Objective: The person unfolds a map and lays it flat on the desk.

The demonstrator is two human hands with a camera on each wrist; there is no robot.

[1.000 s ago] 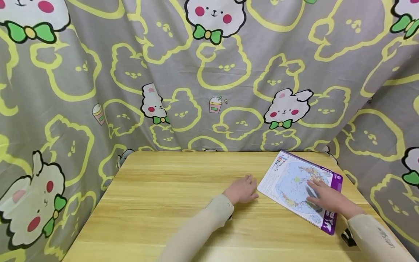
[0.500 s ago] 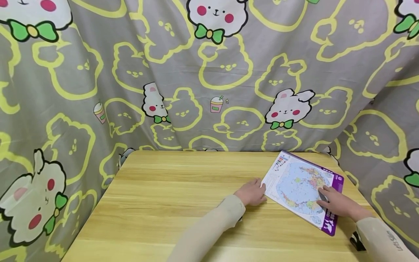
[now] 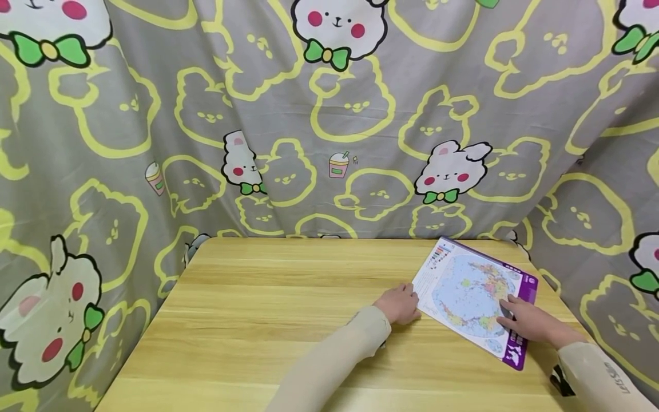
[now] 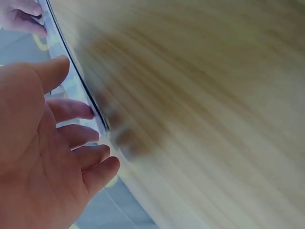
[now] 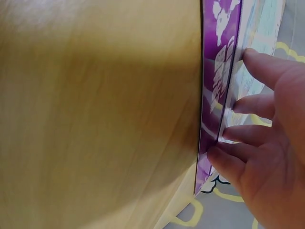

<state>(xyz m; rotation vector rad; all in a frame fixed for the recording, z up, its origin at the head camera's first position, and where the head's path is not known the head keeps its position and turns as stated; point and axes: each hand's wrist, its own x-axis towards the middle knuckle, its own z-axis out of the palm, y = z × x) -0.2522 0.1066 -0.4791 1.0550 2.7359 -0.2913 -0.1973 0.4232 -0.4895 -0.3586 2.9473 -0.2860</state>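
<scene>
A flat world map board (image 3: 463,297) with a purple border along its right side lies slanted at the right of the table. My left hand (image 3: 396,303) is at the board's left edge; in the left wrist view its fingers (image 4: 78,136) are loosely bent beside that edge, and the thumb stands apart from them. Across the board, my right hand (image 3: 527,320) rests on the map near the purple border, fingers spread. The right wrist view has its fingertips (image 5: 218,155) on the board's surface by the purple strip (image 5: 217,90).
The wooden table (image 3: 257,320) extends left of the board. Behind and on both sides hangs a grey curtain (image 3: 288,86) with yellow outlines and white cartoon animals. A black strap (image 3: 561,380) shows under the right sleeve.
My left hand has moved right to the board's left edge. My right hand has shifted right over the map, toward the purple border. The board lies almost where it was.
</scene>
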